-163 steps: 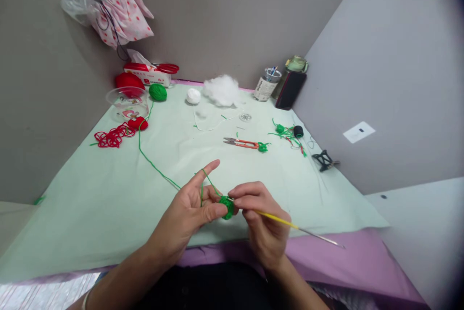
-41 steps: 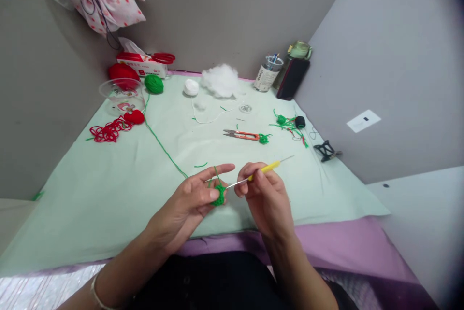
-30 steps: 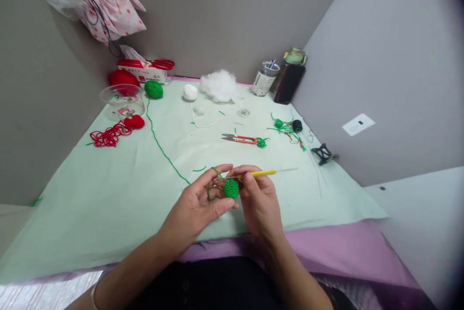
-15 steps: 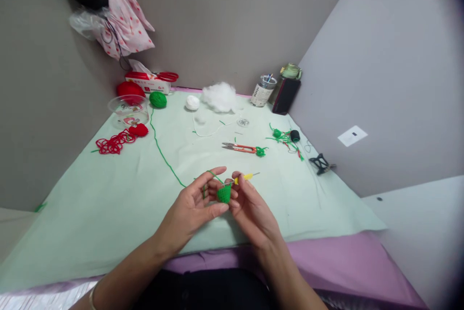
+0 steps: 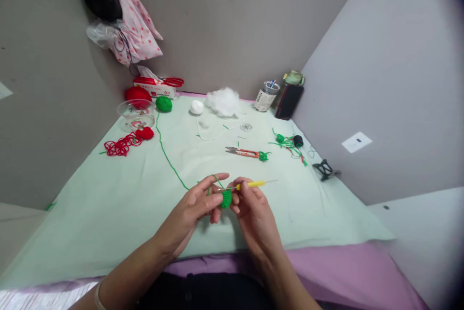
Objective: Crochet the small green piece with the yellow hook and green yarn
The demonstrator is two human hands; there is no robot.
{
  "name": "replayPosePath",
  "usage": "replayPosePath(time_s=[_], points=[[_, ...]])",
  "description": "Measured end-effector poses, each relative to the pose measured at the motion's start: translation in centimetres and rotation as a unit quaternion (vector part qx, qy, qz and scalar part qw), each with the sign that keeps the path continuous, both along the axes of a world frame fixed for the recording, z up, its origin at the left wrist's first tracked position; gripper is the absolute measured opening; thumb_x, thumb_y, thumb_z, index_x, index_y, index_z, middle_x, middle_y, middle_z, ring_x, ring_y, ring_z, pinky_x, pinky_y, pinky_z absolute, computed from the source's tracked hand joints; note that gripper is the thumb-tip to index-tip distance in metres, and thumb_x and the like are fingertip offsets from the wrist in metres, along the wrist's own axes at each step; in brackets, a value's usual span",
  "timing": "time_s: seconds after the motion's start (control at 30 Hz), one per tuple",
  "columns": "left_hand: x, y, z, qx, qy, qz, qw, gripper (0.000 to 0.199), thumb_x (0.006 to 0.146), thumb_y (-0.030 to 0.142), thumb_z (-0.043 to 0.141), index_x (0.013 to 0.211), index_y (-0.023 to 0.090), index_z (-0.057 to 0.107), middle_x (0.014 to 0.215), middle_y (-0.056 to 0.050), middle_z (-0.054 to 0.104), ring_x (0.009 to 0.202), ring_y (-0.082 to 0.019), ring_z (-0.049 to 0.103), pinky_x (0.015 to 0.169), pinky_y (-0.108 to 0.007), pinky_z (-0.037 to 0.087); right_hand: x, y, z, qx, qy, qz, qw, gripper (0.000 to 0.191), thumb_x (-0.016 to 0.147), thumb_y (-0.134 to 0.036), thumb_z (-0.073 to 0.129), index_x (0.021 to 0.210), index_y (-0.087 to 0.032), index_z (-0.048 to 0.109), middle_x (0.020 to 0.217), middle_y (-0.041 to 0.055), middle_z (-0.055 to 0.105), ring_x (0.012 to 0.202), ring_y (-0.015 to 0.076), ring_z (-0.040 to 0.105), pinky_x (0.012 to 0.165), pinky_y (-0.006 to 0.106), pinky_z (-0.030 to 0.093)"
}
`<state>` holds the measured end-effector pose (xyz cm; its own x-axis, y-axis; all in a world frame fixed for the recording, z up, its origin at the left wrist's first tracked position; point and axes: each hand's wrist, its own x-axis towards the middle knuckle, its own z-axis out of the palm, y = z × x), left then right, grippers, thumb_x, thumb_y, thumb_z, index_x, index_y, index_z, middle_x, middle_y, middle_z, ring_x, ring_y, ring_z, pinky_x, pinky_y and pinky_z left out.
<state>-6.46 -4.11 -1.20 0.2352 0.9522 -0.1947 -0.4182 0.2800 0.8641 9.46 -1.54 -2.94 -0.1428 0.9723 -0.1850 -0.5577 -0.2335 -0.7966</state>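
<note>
My left hand (image 5: 197, 206) pinches a small green crocheted piece (image 5: 226, 199) between thumb and fingers, and green yarn passes over its raised index finger. In my right hand (image 5: 255, 206) is a yellow-handled crochet hook (image 5: 256, 184), held between thumb and fingers. The hook's metal shaft points left and lies at the top edge of the green piece. From the left hand the yarn runs back across the cloth to a green yarn ball (image 5: 164, 104).
Orange snips (image 5: 247, 152) lie beyond the hands. Farther back are white stuffing (image 5: 225, 102), a white ball (image 5: 196, 107), a can (image 5: 267, 96) and a phone (image 5: 289, 101). Red yarn (image 5: 121, 146) and a clear bowl (image 5: 137, 115) are left; green scraps (image 5: 286, 142) and a black stand (image 5: 325, 170) are right.
The hook has turned nearer level, showing more of its yellow handle. My left thumb has moved up onto the green piece, which has turned. The whole view has shifted slightly.
</note>
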Motion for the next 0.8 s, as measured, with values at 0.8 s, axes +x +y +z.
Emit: replayPosePath(time_s=[0.8], points=[[1.4,-1.0,1.0,-0.001,-0.048,0.084,0.995,0.056,0.082,0.023,0.091,0.136,0.032,0.075,0.082,0.005,0.065,0.084,-0.014,0.064,0.095,-0.032,0.049,0.4,-1.4,0.3,0.243,-0.169,-0.038,0.954,0.014,0.101,-0.035,0.073,0.1,-0.029,0.085,0.091,0.003,0.075,0.075,0.0146,0.062,0.07,0.03,0.05]])
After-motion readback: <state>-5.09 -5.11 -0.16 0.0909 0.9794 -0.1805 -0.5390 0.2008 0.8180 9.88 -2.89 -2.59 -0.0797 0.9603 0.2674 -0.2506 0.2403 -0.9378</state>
